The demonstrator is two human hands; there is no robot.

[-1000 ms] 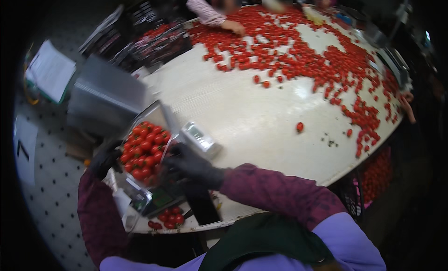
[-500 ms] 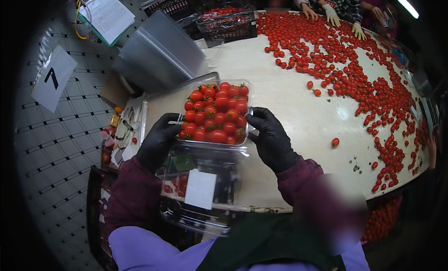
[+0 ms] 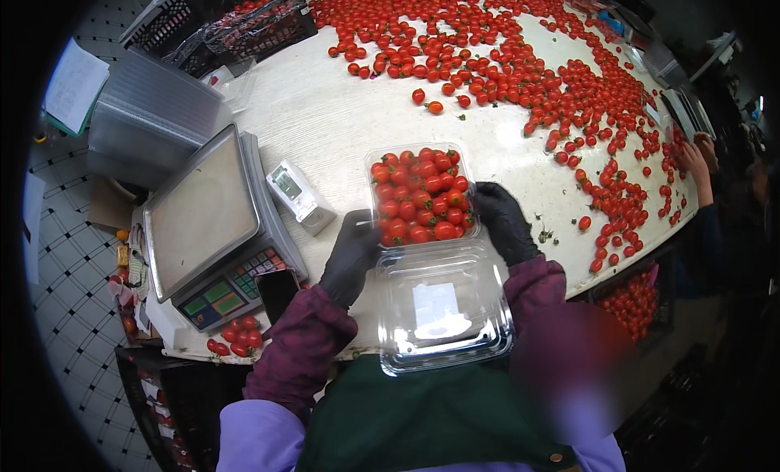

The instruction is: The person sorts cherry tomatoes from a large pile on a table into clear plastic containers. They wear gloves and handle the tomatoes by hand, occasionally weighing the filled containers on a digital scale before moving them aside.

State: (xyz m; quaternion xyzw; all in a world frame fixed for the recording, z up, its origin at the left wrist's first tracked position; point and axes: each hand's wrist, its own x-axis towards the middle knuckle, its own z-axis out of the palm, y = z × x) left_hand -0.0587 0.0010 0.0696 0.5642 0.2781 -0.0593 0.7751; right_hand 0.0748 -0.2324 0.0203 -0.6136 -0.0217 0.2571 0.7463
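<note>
A clear plastic clamshell box (image 3: 465, 160) full of red cherry tomatoes (image 3: 421, 197) is held between my two black-gloved hands over the table. My left hand (image 3: 352, 259) grips its left side, and my right hand (image 3: 502, 222) grips the right side. The clear lid (image 3: 396, 313) hangs open toward my body, with a white label (image 3: 436, 308) on it. To the left stands a weighing scale (image 3: 203, 216) with a bare metal pan. A dark phone-like device (image 3: 278, 295) lies against its keypad, near my left forearm.
Loose cherry tomatoes (image 3: 585, 98) spread over the far and right parts of the white table (image 3: 317, 106). A small white device with a display (image 3: 299, 197) stands beside the scale. Stacked clear boxes (image 3: 154, 119) and black crates (image 3: 256, 29) are at the far left. Another person's hand (image 3: 695, 159) is at right.
The filled box has moved right, away from over the scale, still in both hands. My view has turned right, and the scale with its keypad now shows.
</note>
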